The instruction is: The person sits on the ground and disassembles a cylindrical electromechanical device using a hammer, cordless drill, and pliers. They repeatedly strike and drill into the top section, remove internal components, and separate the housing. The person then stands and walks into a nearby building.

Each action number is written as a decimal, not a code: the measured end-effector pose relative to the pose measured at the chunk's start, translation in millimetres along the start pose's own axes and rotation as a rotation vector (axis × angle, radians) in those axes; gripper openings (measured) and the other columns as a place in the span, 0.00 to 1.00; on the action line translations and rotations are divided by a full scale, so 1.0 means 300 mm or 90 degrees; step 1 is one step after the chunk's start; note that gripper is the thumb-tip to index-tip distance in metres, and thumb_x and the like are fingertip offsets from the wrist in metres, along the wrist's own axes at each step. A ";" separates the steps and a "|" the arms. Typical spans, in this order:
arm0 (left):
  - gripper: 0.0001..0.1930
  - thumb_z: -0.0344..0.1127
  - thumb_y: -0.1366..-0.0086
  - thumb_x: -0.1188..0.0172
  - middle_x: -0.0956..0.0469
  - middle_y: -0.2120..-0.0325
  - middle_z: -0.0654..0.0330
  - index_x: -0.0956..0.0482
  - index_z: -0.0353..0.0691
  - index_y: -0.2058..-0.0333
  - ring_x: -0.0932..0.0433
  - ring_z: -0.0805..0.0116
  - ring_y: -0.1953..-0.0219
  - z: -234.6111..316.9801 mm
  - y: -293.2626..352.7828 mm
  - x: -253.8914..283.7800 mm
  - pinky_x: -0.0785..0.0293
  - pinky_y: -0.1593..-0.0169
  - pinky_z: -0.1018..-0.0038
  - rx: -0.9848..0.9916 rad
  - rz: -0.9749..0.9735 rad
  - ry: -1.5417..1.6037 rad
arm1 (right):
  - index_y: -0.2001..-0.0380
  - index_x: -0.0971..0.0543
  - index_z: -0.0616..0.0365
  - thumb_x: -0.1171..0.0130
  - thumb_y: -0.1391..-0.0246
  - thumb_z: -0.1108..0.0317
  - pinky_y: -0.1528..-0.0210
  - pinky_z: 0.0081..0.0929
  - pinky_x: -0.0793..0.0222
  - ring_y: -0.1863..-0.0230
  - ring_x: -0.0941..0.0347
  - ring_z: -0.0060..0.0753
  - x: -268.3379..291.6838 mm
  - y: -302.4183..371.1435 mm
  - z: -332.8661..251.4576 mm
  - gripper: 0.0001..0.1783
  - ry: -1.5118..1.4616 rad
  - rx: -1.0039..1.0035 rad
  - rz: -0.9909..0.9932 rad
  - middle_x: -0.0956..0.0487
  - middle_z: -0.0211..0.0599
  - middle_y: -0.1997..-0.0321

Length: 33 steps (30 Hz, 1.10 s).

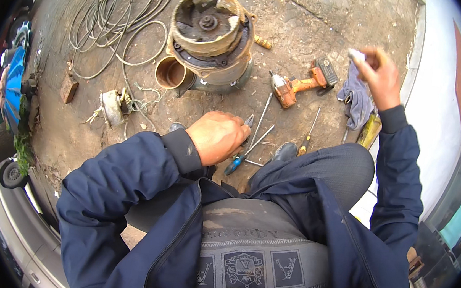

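My left hand (217, 137) is low in the middle, fingers curled around a blue-handled tool (234, 164) whose metal tip pokes out past my knuckles. It hovers just above the dirt ground among loose screwdrivers (260, 119). My right hand (380, 75) is raised at the right and pinches a small white piece (355, 55) between its fingertips. A rusty round motor housing (213, 37) stands on the ground ahead of my left hand, with an open pipe stub (169, 72) at its left side.
An orange cordless driver (297, 86) and a grey rag (357, 98) lie right of the housing. A tangled coil of wire (120, 17) spreads at the far left, near a brick (69, 88) and a small white part (113, 107). A white wall (439, 108) runs along the right.
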<state>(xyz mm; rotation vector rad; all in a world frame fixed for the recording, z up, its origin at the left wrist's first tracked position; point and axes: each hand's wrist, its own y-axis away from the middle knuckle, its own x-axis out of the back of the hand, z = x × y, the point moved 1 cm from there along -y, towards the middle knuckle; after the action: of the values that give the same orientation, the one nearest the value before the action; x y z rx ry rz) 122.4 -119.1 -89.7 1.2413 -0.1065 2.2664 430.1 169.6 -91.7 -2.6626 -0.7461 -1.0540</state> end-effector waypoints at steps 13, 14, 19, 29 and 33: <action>0.06 0.35 0.36 0.39 0.17 0.72 0.55 0.16 0.40 0.67 0.14 0.56 0.66 0.058 0.137 0.021 0.21 0.60 0.63 -0.095 0.028 -0.164 | 0.44 0.16 0.63 0.32 0.34 0.69 0.54 0.35 0.15 0.58 0.11 0.45 -0.328 -0.174 -0.942 0.18 0.326 0.461 -0.195 0.11 0.52 0.59; 0.06 0.35 0.36 0.39 0.17 0.72 0.55 0.16 0.40 0.67 0.14 0.56 0.66 0.054 0.147 0.025 0.21 0.60 0.63 -0.096 0.031 -0.163 | 0.44 0.16 0.63 0.32 0.34 0.68 0.53 0.35 0.15 0.57 0.11 0.46 -0.333 -0.179 -0.943 0.18 0.328 0.435 -0.213 0.11 0.52 0.58; 0.06 0.35 0.38 0.37 0.16 0.72 0.56 0.15 0.41 0.69 0.13 0.56 0.65 0.043 0.168 0.041 0.20 0.59 0.63 -0.105 0.047 -0.138 | 0.45 0.16 0.65 0.31 0.34 0.67 0.53 0.37 0.15 0.56 0.11 0.48 -0.355 -0.201 -0.964 0.18 0.348 0.352 -0.272 0.12 0.55 0.58; 0.05 0.35 0.39 0.36 0.15 0.71 0.57 0.14 0.42 0.69 0.12 0.56 0.64 0.034 0.181 0.062 0.19 0.59 0.63 -0.102 0.036 -0.135 | 0.57 0.17 0.61 0.32 0.40 0.66 0.52 0.48 0.20 0.57 0.15 0.56 -0.371 -0.227 -0.976 0.12 0.448 0.602 -0.237 0.15 0.51 0.63; 0.06 0.35 0.37 0.37 0.15 0.71 0.57 0.15 0.42 0.68 0.12 0.56 0.65 0.030 0.173 0.067 0.19 0.60 0.63 -0.108 0.061 -0.133 | 0.57 0.18 0.59 0.32 0.40 0.65 0.51 0.48 0.20 0.56 0.16 0.56 -0.359 -0.232 -0.981 0.12 0.447 0.630 -0.261 0.16 0.48 0.62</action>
<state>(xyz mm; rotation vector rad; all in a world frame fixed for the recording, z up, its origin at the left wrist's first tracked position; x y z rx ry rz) 94.6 -157.4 -58.8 1.4019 -0.4348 2.1488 153.8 87.4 49.3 -1.2390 -1.2239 -1.1594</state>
